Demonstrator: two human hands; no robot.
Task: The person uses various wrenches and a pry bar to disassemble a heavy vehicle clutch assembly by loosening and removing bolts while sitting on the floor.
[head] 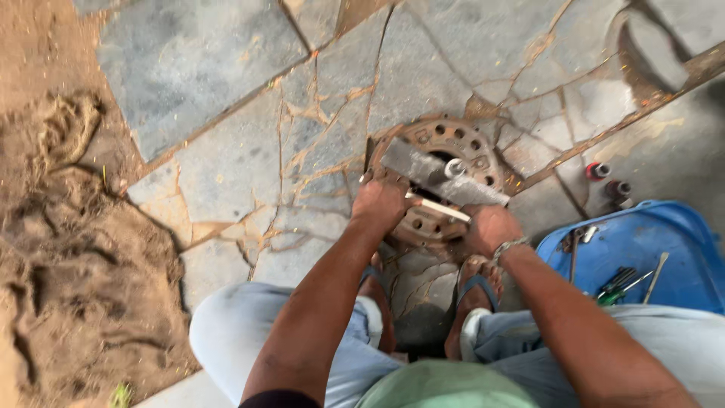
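Note:
A rusty round metal disc with holes around its rim [470, 147] lies flat on cracked stone paving. Across it rests a flat grey metal bar [423, 170] with a short silvery cylinder [454, 168] standing on it. My left hand [380, 204] grips the disc's left edge and the near end of a thin pale rod [442, 209]. My right hand [489, 227] holds the rod's other end at the disc's near edge. A bracelet is on my right wrist. My feet in flip-flops [477, 291] sit just below the disc.
A blue plastic lid or tray [642, 249] at the right holds screwdrivers and other small tools. Two small red and dark caps [604, 177] lie beside it. Loose brown soil [68, 249] covers the left. A round cover [653, 45] is set in the paving at the upper right.

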